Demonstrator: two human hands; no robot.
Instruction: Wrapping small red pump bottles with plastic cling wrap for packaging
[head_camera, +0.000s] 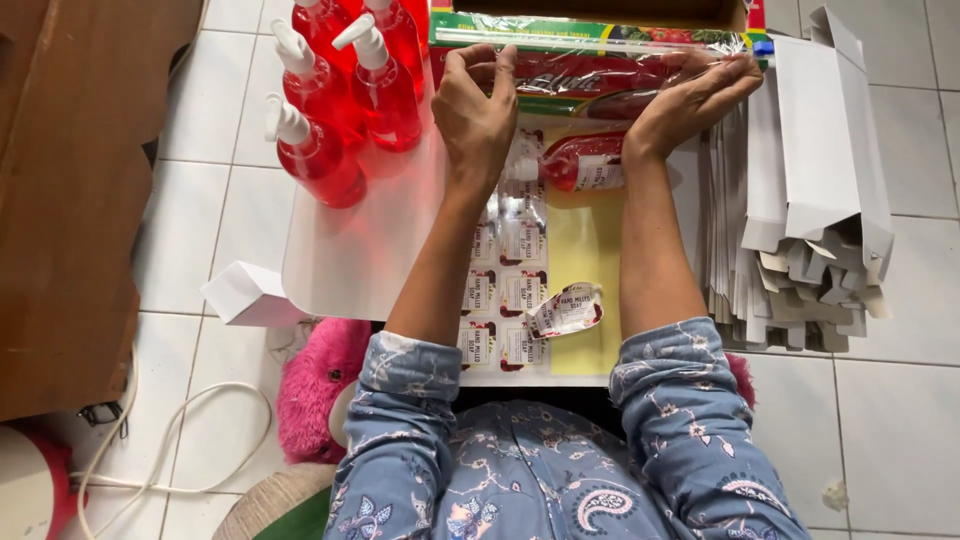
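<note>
My left hand (478, 105) and my right hand (692, 98) both pinch the edge of a clear plastic film (600, 80) pulled out from a long wrap box (590, 35) at the top. Under the film, between my wrists, lies a red liquid bottle (583, 162) on its side with a label on it. Below it a yellow sheet of labels (520, 290) lies on a white board (350, 250). One peeled label (566, 310) curls near my right forearm.
Several red pump bottles (345, 100) stand at the upper left of the board. A stack of flat white cartons (800, 230) lies at the right on the tiled floor. A small white box (245, 293), a pink plush (315, 385), a white cable (170, 430) and a wooden panel (70, 180) are at the left.
</note>
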